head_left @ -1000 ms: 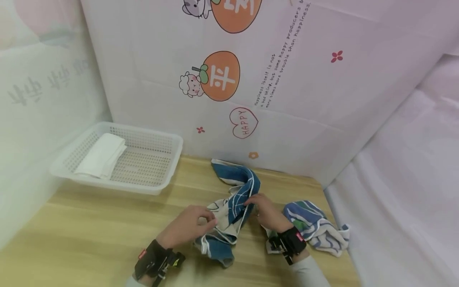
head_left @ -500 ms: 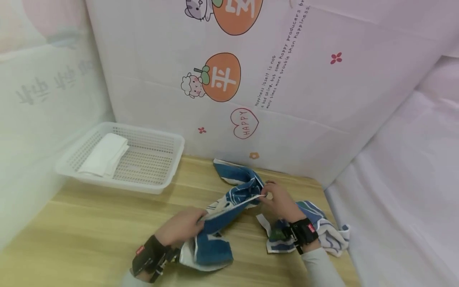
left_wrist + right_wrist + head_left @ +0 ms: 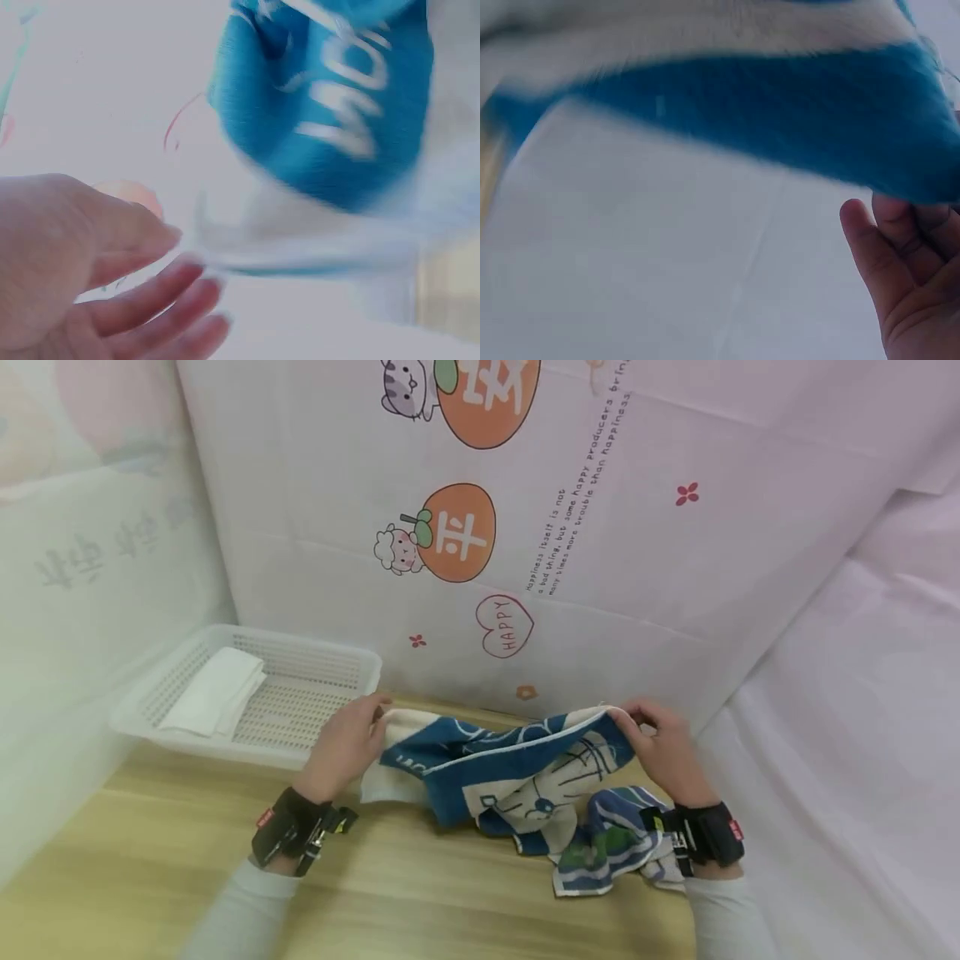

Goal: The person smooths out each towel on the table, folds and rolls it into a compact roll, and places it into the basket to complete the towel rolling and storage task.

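Observation:
A blue and off-white towel with a cartoon pattern hangs between my two hands, its upper edge sagging in the middle. My left hand pinches one end, close by the basket. At the other end, my right hand grips a corner between thumb and fingers. The left wrist view has the towel's white lettering blurred, beside the fingers. In the right wrist view the blue border stretches away from the right fingers.
A crumpled striped towel in blue, green and white lies on the wooden table, partly under the right wrist. At the back left stands a white perforated basket holding a folded white cloth. Printed fabric rises behind.
The blue towel has gone from lying bunched on the table to being lifted and spread between the hands. Both hands moved up and apart, the left towards the basket, the right outward.

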{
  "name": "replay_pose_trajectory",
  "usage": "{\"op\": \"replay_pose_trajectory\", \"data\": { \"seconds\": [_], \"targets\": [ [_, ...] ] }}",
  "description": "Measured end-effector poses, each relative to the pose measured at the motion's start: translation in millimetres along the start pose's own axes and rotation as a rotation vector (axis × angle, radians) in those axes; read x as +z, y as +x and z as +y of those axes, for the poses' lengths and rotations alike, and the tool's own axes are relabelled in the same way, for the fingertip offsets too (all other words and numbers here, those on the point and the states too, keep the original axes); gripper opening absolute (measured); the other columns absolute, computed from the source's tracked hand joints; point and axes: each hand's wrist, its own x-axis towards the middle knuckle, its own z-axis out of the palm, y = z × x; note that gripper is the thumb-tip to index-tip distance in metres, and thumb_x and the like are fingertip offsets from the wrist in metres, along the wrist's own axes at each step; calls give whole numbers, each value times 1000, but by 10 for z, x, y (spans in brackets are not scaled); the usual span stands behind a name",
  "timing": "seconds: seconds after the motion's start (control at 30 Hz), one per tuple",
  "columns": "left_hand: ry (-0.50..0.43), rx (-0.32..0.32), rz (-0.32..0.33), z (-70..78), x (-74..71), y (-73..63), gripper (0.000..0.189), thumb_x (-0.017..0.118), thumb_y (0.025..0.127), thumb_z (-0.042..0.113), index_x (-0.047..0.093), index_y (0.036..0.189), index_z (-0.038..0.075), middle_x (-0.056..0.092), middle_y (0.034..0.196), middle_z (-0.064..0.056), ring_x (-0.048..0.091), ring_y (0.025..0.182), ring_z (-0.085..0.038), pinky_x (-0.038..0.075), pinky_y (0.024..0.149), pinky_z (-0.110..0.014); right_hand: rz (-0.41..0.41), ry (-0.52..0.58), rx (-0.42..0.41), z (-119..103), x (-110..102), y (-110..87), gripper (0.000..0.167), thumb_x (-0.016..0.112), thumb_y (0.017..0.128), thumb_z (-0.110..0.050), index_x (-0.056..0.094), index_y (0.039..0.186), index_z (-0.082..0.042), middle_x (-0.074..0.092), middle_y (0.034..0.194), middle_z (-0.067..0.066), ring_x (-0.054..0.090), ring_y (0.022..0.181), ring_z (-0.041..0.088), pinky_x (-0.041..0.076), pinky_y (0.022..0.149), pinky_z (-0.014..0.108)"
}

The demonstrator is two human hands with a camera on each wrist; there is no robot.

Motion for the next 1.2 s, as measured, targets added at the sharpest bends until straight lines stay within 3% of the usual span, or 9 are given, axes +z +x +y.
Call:
{"op": "replay_pose_trajectory", "data": {
  "seconds": [0.1, 0.27, 0.43, 0.57, 0.77, 0.9, 1.03, 1.13, 1.2],
  "targets": [
    [-51, 29, 1, 100, 229, -50, 34, 63, 98, 13, 61, 130, 2, 67, 124, -17, 63, 113, -34, 54, 95, -50, -21, -18, -30, -176, 120, -57, 4, 72, 95, -15, 74, 92, -15, 69, 79, -5, 58, 68, 5, 45, 63, 17],
    [-164, 95, -225, 353, 814, -179, 46, 66, 98, 34, 58, 137, 10, 62, 137, -10, 59, 126, -28, 51, 103, -49, -196, 83, -47, -406, 617, -233, 9, 68, 99, -25, 73, 94, -20, 56, 70, -12, 44, 57, 1, 38, 54, 21],
    [-225, 148, -379, 377, 1389, -314, 48, 73, 94, 32, 58, 133, 9, 66, 127, -8, 65, 115, -24, 55, 97, -43, -324, 227, -55, -562, 949, -451, 7, 65, 100, -26, 70, 97, -23, 52, 75, -13, 39, 59, 0, 36, 54, 21],
    [-178, 206, -385, 271, 1677, -390, 40, 79, 85, 19, 63, 119, 6, 70, 109, -7, 67, 102, -23, 56, 93, -40, -435, 229, 34, -548, 962, -724, 14, 70, 96, -29, 70, 109, -23, 57, 85, -10, 48, 67, 3, 45, 61, 23],
    [4, 214, -386, 226, 1726, -423, 40, 77, 85, 20, 67, 120, 4, 66, 105, -8, 60, 100, -26, 51, 93, -44, -533, 129, 194, -131, 752, -1082, 52, 86, 82, -25, 65, 128, -14, 65, 116, 2, 63, 102, 20, 56, 87, 42],
    [11, 209, -394, 216, 1696, -419, 36, 80, 85, 23, 69, 117, 10, 59, 108, -5, 52, 104, -24, 48, 93, -43, -496, -36, 257, 213, 515, -1252, 50, 87, 79, -17, 68, 124, -12, 65, 123, 5, 61, 115, 29, 53, 96, 51],
    [-8, 178, -362, 160, 1687, -376, 44, 79, 87, 21, 63, 125, 7, 55, 126, -13, 49, 123, -32, 43, 107, -51, -435, -86, 250, 524, 331, -1343, 52, 84, 74, 3, 67, 123, -4, 64, 124, 14, 60, 116, 39, 51, 94, 59],
    [0, 141, -361, 117, 1691, -321, 61, 77, 90, 22, 51, 141, -1, 51, 139, -22, 45, 133, -41, 38, 113, -55, -430, -83, 216, 703, 350, -1335, 55, 82, 71, 8, 66, 124, 0, 62, 128, 21, 57, 118, 44, 51, 93, 61],
    [22, 122, -379, 105, 1692, -280, 69, 75, 91, 24, 44, 147, -3, 51, 141, -25, 47, 133, -42, 38, 114, -55, -443, -84, 199, 778, 424, -1304, 45, 82, 74, 6, 69, 116, -2, 61, 128, 22, 57, 119, 44, 52, 92, 57]
  ]
}}
